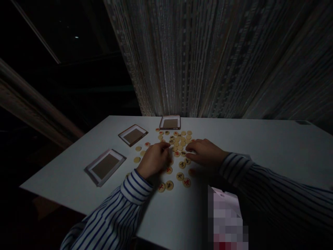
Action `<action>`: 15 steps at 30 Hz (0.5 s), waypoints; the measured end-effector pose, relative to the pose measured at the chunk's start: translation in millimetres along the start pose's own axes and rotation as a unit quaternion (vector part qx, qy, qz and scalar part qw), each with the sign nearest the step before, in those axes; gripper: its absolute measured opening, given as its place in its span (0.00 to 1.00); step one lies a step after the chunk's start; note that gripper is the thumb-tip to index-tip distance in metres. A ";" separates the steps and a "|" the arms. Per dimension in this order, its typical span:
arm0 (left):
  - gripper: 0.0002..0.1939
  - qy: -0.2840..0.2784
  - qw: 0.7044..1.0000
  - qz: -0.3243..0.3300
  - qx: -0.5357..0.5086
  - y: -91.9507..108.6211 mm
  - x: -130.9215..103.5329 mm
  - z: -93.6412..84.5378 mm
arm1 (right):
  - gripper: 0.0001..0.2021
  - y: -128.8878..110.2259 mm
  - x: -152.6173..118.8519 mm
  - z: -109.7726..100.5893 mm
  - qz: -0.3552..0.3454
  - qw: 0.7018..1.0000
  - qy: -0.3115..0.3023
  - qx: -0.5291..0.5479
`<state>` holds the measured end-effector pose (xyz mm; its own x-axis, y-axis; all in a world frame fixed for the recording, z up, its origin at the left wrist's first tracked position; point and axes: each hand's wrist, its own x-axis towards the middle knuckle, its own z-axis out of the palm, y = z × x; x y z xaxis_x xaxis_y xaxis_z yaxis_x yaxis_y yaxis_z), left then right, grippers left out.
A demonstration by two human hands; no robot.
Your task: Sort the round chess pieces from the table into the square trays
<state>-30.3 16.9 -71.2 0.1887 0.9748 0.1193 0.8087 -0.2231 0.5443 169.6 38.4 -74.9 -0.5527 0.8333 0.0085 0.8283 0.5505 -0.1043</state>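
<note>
Round pale wooden Chinese chess pieces (pixel 180 176) lie scattered over the middle of a white table, some with red or black characters facing up and others showing blank sides. From the left, my left hand (pixel 155 158) reaches in at the edge of the pile, its fingers bent and a little apart. My right hand (pixel 204 151) comes in from the opposite side, thumb and fingers apart beside the pieces. I see nothing held in either hand. Pieces beneath both palms are partly hidden.
Three shallow frame-like boxes or lids stand on the white table (pixel 234 133): a near-left one (pixel 105 166), a middle one (pixel 133 134) and a far one (pixel 170 122). A phone-like object (pixel 225 198), partly pixelated, is at the near edge. Behind hangs a string curtain (pixel 177 59).
</note>
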 end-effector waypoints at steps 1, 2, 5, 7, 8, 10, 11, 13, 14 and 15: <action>0.16 -0.004 1.000 0.007 0.013 -0.7 -0.9 3.4 | 0.15 -4.1 5.9 2.1 0.009 1.000 -0.005 -0.003; 0.16 -0.009 1.000 0.014 0.021 -1.3 -1.6 6.2 | 0.15 -7.4 10.7 3.7 0.018 1.000 -0.011 -0.008; 0.16 -0.027 0.999 0.030 0.025 -2.4 -3.2 11.2 | 0.16 -12.7 19.7 7.0 0.036 0.999 -0.026 -0.023; 0.16 -0.028 0.999 0.034 0.016 -2.7 -3.5 12.2 | 0.15 -12.8 22.0 8.5 0.039 0.998 -0.032 -0.031; 0.16 -0.027 0.999 0.032 0.007 -2.5 -3.5 12.5 | 0.15 -12.0 22.2 9.1 0.037 0.998 -0.032 -0.031; 0.16 -0.023 0.999 0.022 -0.024 -0.7 -3.1 12.9 | 0.13 -9.1 20.6 9.7 0.024 0.999 -0.018 -0.022; 0.15 -0.021 0.998 0.015 -0.049 1.0 -2.7 13.3 | 0.13 -7.0 18.9 9.3 0.012 1.000 -0.004 -0.010; 0.15 -0.025 0.993 -0.003 -0.117 6.7 -1.7 14.8 | 0.14 -2.5 13.1 6.7 -0.016 0.999 0.038 0.025; 0.14 -0.032 0.987 -0.015 -0.157 10.4 -1.2 15.9 | 0.14 -0.2 9.1 4.4 -0.031 0.997 0.060 0.043; 0.14 -0.043 0.978 -0.029 -0.200 14.7 -0.8 17.3 | 0.15 2.0 4.5 1.5 -0.047 0.994 0.079 0.060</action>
<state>-9.0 12.7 -77.7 0.2088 0.9778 0.0180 0.5398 -0.1306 0.8316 168.6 43.2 -76.6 -0.5985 0.7807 0.1797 0.7509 0.6248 -0.2139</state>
